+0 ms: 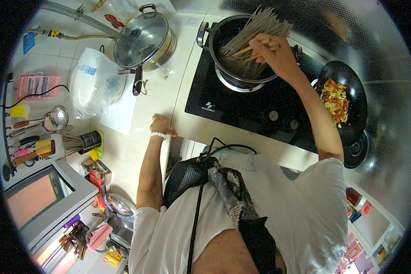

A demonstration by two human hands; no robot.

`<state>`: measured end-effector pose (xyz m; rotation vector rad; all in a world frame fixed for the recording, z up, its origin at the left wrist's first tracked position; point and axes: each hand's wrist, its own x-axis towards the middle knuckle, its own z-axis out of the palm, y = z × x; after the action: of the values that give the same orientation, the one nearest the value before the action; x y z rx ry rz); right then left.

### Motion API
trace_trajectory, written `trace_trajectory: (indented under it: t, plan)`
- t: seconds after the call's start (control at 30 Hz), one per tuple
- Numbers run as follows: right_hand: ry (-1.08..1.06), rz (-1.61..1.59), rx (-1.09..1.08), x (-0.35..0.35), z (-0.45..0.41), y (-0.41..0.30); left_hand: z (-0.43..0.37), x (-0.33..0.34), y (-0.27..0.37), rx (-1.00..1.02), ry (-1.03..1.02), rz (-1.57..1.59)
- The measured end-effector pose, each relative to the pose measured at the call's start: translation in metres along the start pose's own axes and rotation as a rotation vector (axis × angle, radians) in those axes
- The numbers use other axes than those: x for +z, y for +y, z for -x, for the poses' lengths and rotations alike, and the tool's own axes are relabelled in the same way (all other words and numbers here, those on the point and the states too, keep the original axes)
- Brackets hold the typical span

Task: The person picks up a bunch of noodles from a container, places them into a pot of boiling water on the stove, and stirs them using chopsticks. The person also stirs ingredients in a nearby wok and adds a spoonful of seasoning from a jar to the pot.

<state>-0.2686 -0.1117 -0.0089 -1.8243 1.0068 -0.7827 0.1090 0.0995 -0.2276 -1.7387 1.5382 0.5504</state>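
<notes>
My right hand (274,51) grips a pair of wooden chopsticks (241,52) over a dark, two-handled pot (210,51) on the left burner. The chopstick tips reach down among the thin grey-brown noodles (260,29), which lean in the pot with their stiff upper ends fanned past the far rim. Some noodles lie lower, in the dark inside of the pot. My left hand (161,126), with a white bead bracelet at the wrist, leans on the edge of the pale counter (157,99). Its fingers are curled, the thumb lies out along the edge, and nothing shows in it.
A black wok (354,85) with chopped yellow and orange food (335,101) stands right on the black glass cooktop (239,109). A glass-lidded pan (144,41) and a plastic-wrapped stack (92,85) sit left. Utensils (58,118) hang along the tiled wall, near a chopstick holder (89,142).
</notes>
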Motion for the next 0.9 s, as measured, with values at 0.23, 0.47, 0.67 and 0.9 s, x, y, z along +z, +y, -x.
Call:
trace_trajectory:
  t: [0.23, 0.47, 0.67, 0.9]
  plan:
    - [-0.097, 0.038, 0.112, -0.030, 0.010, -0.032, 0.004, 0.006, -0.008, 0.066, 0.011, 0.020]
    - [0.169, -0.029, -0.143, -0.004, 0.009, 0.008, -0.008, 0.005, -0.005, 0.073, -0.041, -0.028]
    - [-0.035, 0.002, 0.089, -0.009, 0.020, -0.012, 0.005, -0.001, -0.002, 0.035, -0.015, -0.025]
    - [0.213, -0.179, 0.020, -0.015, 0.017, -0.022, 0.013, -0.006, 0.003, -0.017, 0.006, 0.058]
